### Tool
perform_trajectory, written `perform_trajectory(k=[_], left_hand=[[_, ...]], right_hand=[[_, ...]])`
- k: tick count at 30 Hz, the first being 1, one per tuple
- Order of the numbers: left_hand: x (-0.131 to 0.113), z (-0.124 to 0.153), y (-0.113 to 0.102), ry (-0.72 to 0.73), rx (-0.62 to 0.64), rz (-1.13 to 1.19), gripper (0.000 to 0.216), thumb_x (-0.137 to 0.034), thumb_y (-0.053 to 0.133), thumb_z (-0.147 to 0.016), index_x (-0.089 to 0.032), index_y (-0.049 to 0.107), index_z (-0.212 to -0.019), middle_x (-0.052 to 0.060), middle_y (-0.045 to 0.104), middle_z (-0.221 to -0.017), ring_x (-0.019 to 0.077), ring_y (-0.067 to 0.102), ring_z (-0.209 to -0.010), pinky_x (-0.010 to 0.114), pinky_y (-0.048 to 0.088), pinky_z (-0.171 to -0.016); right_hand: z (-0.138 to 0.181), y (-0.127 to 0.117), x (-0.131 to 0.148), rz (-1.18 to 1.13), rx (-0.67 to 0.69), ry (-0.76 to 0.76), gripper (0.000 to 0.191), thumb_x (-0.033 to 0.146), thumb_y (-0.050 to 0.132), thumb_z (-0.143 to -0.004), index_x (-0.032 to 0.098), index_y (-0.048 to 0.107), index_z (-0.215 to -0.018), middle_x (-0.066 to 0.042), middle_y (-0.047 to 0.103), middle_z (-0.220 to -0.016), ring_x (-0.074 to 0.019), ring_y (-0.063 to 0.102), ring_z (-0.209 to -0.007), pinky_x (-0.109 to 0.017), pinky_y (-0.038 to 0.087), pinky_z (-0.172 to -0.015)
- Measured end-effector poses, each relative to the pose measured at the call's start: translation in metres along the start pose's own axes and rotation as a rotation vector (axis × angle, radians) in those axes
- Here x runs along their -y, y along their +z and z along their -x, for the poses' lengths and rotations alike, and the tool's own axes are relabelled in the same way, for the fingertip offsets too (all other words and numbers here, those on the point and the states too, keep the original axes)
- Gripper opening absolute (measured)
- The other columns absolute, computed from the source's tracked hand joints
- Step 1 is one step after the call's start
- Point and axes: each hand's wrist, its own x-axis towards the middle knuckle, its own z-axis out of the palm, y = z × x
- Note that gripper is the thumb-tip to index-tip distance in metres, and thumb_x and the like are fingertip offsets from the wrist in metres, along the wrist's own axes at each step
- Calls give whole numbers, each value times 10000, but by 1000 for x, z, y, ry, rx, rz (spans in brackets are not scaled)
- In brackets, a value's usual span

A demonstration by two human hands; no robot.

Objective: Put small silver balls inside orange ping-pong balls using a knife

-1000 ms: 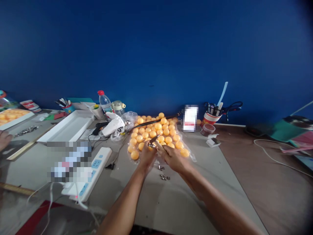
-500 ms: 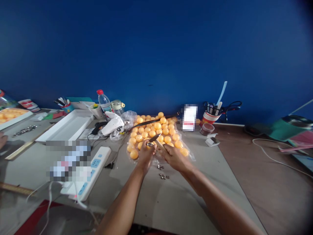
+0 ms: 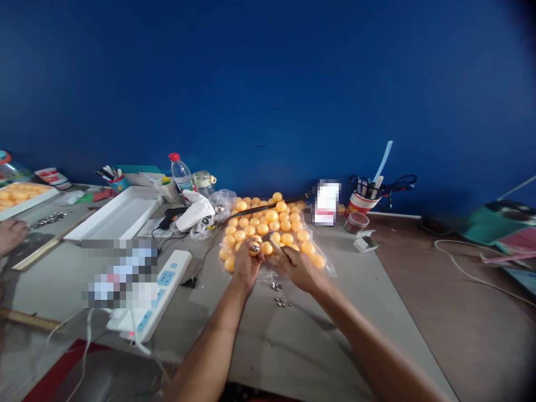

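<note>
My left hand (image 3: 247, 265) is closed around a small shiny metal piece (image 3: 254, 248), with orange showing right beside it. I cannot tell whether that orange is a ball in the hand or one behind it. My right hand (image 3: 300, 269) grips the pale wooden handle of a small hammer (image 3: 275, 244). Its dark head is blurred and lies just right of the metal piece. Under and behind both hands spreads a clear plastic bag of orange balls (image 3: 286, 225), a dark strap across it. Several small metal pieces (image 3: 280, 302) lie on the grey tabletop near my wrists.
On the left are a white power strip (image 3: 161, 293), a white tray (image 3: 115, 215), a red-capped bottle (image 3: 180, 173) and another person's hand (image 3: 12, 234). To the right stand a lit phone (image 3: 326, 202), a tool cup (image 3: 362, 202) and a small open box (image 3: 365, 243).
The hammer head has dropped slightly toward my left hand and turned. My left hand has tilted, showing the metal piece more fully. The other person's hand has come further into view.
</note>
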Motion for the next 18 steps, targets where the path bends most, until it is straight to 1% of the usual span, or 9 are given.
perform_trajectory(k=[5, 11, 15, 18], left_hand=[[-3, -3, 0, -44, -69, 46, 176, -261, 629, -685, -156, 548, -800, -25, 578, -624, 65, 471, -442, 197, 339, -443], [-6, -4, -1, 45, -153, 38, 181, -272, 623, -657, -164, 547, -781, -59, 531, -594, 54, 426, -413, 197, 304, -415], [-7, -4, -2, 45, -189, 44, 191, -282, 620, -659, -170, 544, -794, -53, 558, -621, 51, 413, -404, 198, 287, -414], [-7, -4, -2, 39, -188, 67, 205, -298, 619, -669, -177, 530, -808, -47, 568, -632, 59, 426, -424, 205, 330, -447]], right_hand=[[1, -1, 4, 63, 20, 10, 288, 368, 436, -948, 173, 611, -829, -63, 677, -809, -158, 599, -707, -234, 360, -597], [0, 1, 2, 101, 38, 1, 315, 378, 417, -965, 175, 643, -882, -75, 692, -833, -169, 622, -732, -243, 372, -625], [-1, 1, 0, 120, 63, -9, 301, 342, 406, -969, 176, 658, -968, -85, 704, -874, -178, 631, -758, -256, 375, -635], [0, -2, -1, 167, 122, -58, 277, 322, 432, -961, 183, 668, -998, -86, 713, -922, -181, 631, -790, -260, 378, -651]])
